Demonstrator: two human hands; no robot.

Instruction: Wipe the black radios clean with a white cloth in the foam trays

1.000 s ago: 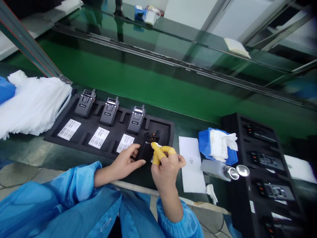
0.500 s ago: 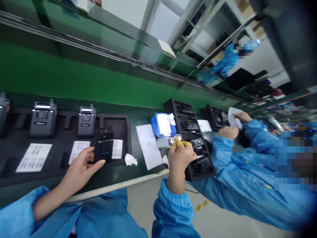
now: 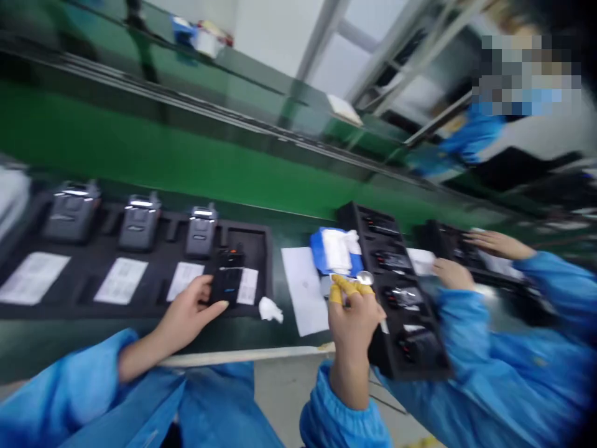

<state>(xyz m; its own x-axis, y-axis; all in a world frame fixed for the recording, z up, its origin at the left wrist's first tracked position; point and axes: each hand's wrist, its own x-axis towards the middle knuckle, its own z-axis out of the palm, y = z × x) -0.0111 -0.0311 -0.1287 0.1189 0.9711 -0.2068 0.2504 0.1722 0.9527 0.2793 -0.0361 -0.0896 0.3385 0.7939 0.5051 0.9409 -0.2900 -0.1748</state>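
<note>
My left hand (image 3: 189, 314) is closed around the lower part of a black walkie-talkie (image 3: 227, 281), which has a short antenna and an orange button. The radio is held over the right end of a black foam tray (image 3: 268, 261), beside a white label sheet (image 3: 247, 286). Yellow finger cots cover several fingertips of my right hand (image 3: 354, 320). Those fingers are bent over a small pale bottle (image 3: 326, 285) whose round metal lid (image 3: 364, 278) shows beside them. Whatever they grip is hidden. A blue box of white wipes (image 3: 321, 252) stands just behind.
Several walkie-talkies (image 3: 202, 231) and label sheets (image 3: 184, 279) lie in the tray. A crumpled tissue (image 3: 270, 310) and white paper (image 3: 304, 292) lie on the bench. Another black tray (image 3: 410, 358) holds radios at right, near a co-worker's hands (image 3: 501, 244).
The view has swung left, so things appear further right. My left hand still holds the walkie-talkie. My right fingers have shifted over the bottle, and the co-worker's far hand has flattened over papers.
</note>
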